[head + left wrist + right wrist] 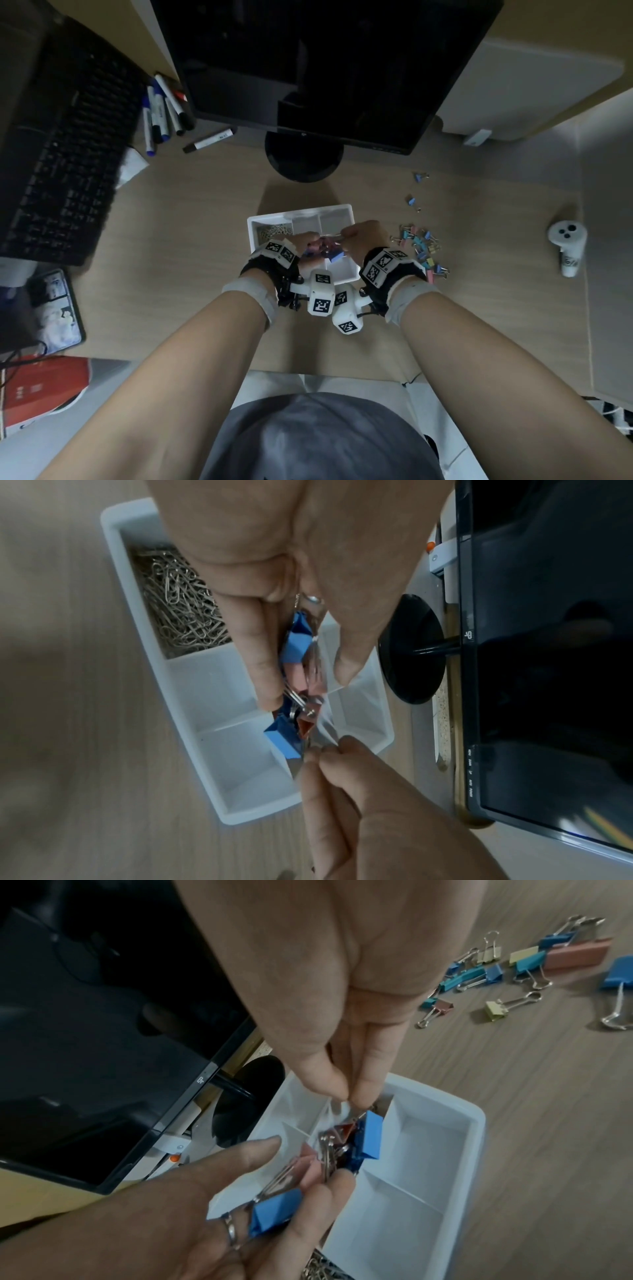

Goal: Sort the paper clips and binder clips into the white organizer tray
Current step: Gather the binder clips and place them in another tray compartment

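Observation:
The white organizer tray (301, 209) sits mid-desk, with a heap of silver paper clips (181, 610) in its far-left compartment (274, 231). Both hands hover just above it. My left hand (308, 685) grips a bunch of blue and pink binder clips (294, 647), seemingly inside clear plastic. My right hand (346, 1096) pinches the top end of that bunch between thumb and fingers, right above a blue clip (371, 1137). In the head view the left hand (305, 241) and right hand (363, 233) meet over the bunch (325, 251). Several loose coloured binder clips (419, 243) lie right of the tray.
A black monitor (325, 68) on a round stand rises just behind the tray. A keyboard (61, 164) and markers (164, 109) lie at the far left. A white controller (567, 245) stands at the right. More small clips (412, 200) are scattered behind the pile.

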`<action>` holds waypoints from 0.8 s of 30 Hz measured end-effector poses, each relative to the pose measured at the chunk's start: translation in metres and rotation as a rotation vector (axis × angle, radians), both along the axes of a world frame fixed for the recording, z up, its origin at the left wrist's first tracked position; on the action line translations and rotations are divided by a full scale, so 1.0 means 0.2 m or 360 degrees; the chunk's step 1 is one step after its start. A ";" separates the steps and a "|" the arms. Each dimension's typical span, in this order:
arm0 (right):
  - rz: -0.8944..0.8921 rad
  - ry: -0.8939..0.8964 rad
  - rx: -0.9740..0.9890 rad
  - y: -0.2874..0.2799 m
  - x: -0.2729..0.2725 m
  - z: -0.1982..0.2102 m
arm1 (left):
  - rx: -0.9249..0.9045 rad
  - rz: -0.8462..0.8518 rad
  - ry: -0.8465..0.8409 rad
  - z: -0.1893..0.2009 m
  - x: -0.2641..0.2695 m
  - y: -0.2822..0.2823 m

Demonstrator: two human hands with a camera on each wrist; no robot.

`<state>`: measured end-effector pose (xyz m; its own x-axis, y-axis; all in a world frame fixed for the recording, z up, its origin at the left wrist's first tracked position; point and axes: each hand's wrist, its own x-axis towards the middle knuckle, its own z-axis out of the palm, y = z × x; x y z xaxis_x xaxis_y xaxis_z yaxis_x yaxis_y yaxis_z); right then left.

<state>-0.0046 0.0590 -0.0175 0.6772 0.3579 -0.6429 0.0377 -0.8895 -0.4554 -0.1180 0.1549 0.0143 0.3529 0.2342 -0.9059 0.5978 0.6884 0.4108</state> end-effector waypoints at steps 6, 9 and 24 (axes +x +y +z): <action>-0.0044 -0.0123 0.0064 -0.03 0.02 0.02 | 0.0014 0.0115 0.0091 -0.05 0.00 0.03; 0.0015 0.0079 -0.0019 -0.07 0.02 0.03 | 0.0079 0.0128 0.0138 -0.07 0.00 0.04; 0.0051 0.0043 0.0066 -0.09 -0.05 0.02 | 0.0214 -0.0010 0.0112 -0.12 -0.08 -0.01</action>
<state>-0.0143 0.0411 -0.0144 0.6476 0.4058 -0.6449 0.0528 -0.8682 -0.4933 -0.1330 0.1526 -0.0096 0.2915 0.3530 -0.8890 0.6322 0.6264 0.4560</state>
